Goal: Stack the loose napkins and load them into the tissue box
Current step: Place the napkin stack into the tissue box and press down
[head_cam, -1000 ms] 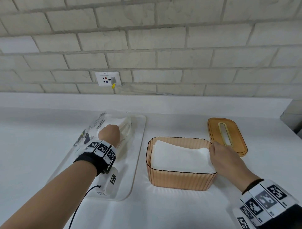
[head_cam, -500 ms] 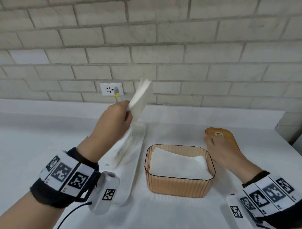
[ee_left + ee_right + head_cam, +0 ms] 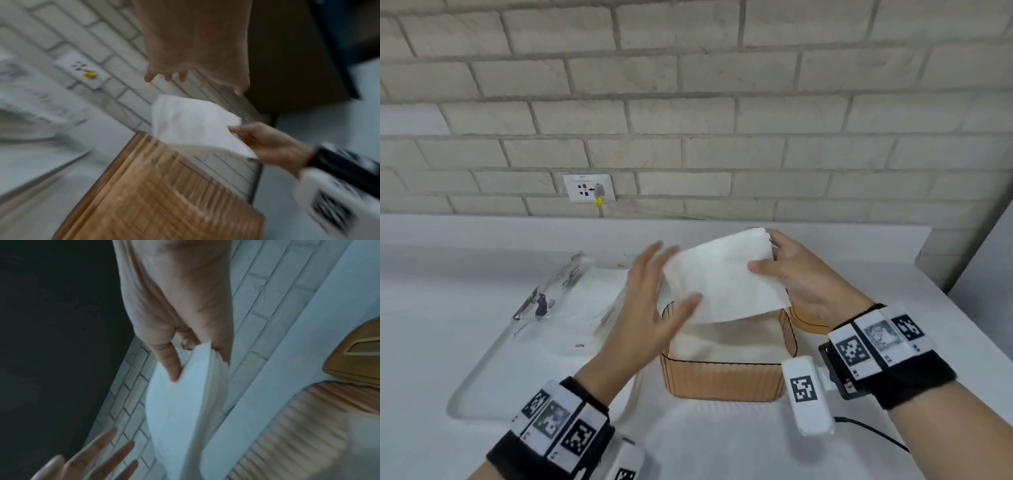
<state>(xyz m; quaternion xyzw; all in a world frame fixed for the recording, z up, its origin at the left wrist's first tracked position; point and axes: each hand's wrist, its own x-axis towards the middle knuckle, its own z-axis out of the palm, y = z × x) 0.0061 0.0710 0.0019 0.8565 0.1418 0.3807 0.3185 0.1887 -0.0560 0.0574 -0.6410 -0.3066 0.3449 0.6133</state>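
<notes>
Head view: right hand (image 3: pixel 803 284) holds a napkin stack (image 3: pixel 726 277) above the tissue box (image 3: pixel 726 377), thumb on top near the right edge, fingers underneath at the far corner. Stack is tilted, far right corner highest, near edge drooping toward the box opening. Left hand (image 3: pixel 654 301) is released, fingers spread and straight, at the stack's left edge; thumb lies over the stack's near left corner, but contact is not clear. Box is amber, ribbed, translucent, lid off, standing on the white worktop (image 3: pixel 722 445). White napkins already sit inside it, below the rim. Box lid (image 3: pixel 808 322), same amber, lies on the worktop just right of the box, mostly hidden behind the right wrist.

Left of the box: clear tray (image 3: pixel 493 383) with an opened clear napkin wrapper (image 3: pixel 571 301) on it, white napkins still showing inside. Wall socket (image 3: pixel 589 187) on the brick wall behind, something yellow at its lower edge.

Right wrist view: thumb pinches the stack's edge (image 3: pixel 185 402) against the fingers; several layers are visible along that edge. Slot in the lid (image 3: pixel 362 348) is visible at right.

Left wrist view: blurred. Left fingers (image 3: pixel 180 76) are extended and clear of the stack (image 3: pixel 191 123); right hand (image 3: pixel 271 142) grips its right side over the box (image 3: pixel 164 194).
</notes>
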